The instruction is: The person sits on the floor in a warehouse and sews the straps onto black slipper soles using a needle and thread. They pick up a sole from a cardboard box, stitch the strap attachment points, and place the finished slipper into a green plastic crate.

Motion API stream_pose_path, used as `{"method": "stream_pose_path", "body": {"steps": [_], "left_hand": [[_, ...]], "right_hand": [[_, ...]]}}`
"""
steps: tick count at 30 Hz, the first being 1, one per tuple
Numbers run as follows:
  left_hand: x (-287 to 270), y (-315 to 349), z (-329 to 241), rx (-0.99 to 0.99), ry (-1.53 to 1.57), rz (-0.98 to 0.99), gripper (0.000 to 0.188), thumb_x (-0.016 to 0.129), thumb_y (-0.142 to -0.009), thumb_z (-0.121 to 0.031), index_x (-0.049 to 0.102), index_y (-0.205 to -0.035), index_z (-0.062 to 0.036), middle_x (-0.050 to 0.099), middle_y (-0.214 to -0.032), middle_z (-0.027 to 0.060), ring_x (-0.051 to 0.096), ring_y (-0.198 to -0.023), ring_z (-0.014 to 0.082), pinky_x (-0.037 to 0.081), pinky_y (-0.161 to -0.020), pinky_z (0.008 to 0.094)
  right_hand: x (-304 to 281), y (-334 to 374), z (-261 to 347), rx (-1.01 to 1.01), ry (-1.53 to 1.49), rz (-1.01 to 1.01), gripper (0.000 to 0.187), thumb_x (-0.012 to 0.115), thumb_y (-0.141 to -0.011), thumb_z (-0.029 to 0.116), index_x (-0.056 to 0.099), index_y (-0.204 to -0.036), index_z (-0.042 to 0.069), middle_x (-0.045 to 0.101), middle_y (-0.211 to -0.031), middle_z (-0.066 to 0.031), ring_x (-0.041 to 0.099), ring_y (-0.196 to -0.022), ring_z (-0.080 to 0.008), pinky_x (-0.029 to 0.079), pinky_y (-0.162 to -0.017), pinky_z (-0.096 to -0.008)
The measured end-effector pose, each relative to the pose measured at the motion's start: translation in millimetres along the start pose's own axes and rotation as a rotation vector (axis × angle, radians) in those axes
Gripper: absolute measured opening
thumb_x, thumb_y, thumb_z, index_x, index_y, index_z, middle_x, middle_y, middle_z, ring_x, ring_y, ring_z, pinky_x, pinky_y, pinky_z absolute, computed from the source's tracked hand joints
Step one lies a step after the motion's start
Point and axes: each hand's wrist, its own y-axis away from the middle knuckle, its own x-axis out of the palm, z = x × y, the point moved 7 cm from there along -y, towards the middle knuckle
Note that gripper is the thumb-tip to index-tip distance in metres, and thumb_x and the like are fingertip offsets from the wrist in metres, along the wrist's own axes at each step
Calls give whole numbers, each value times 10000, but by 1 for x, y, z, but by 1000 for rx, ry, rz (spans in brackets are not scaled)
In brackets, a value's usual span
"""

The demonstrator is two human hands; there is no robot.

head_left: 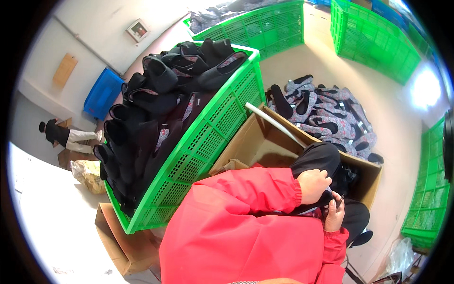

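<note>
Over my lap my left hand is closed, its fingers curled in; what they hold, if anything, is hidden. Just below it my right hand closes around a small dark pointed tool whose exact kind I cannot make out. Between and under the hands lies something black with a bit of patterned cloth, partly covered by my red sleeves. An open cardboard box stands against my legs, with black items inside it by my knee. A white strip lies across the box.
Black cloth shoes fill a green crate at my left. Patterned shoes are heaped on the floor beyond the box. More green crates stand far and right. Another cardboard box is at lower left; a person is far left.
</note>
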Motion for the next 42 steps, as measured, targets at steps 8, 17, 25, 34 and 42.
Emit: {"method": "stream_pose_path", "body": {"steps": [8,17,25,34,42], "left_hand": [[-7,-55,-16,-101,10,-41,109,670,-744,-156,678,-775,-52,670,-831,140,678,-804,288,543,-727,379],[-38,-46,-53,-39,-4,-613,118,612,-791,-215,579,-812,-104,571,-795,53,578,-719,221,478,-633,368],[-21,-47,-33,121,-302,-604,216,606,-779,-229,673,-875,-48,588,-928,37,534,-906,204,409,-652,316],[-16,-24,-39,273,-248,-649,162,637,-703,-228,629,-722,-67,534,-792,59,527,-776,229,441,-668,320],[-38,7,-37,66,303,-437,123,671,-639,-96,588,-723,-63,567,-773,157,583,-741,343,491,-654,440]], "right_hand": [[-17,-45,9,-278,185,24,476,625,-907,72,457,-1348,9,503,-1318,-94,493,-1212,-204,370,-1064,-324],[-39,-91,33,-240,-116,57,552,645,-865,-6,455,-1381,36,542,-1281,-59,537,-1165,-183,415,-1026,-328],[-41,-90,50,-352,295,134,537,633,-865,-57,491,-1382,-27,567,-1312,-99,551,-1200,-198,416,-1046,-333],[-54,-74,26,-277,310,184,457,632,-819,-74,561,-1269,-41,619,-1165,-82,597,-1071,-185,448,-984,-324],[-19,-37,78,-230,186,450,243,639,-815,8,657,-1057,5,668,-1024,-64,641,-938,-175,503,-872,-312]]}}
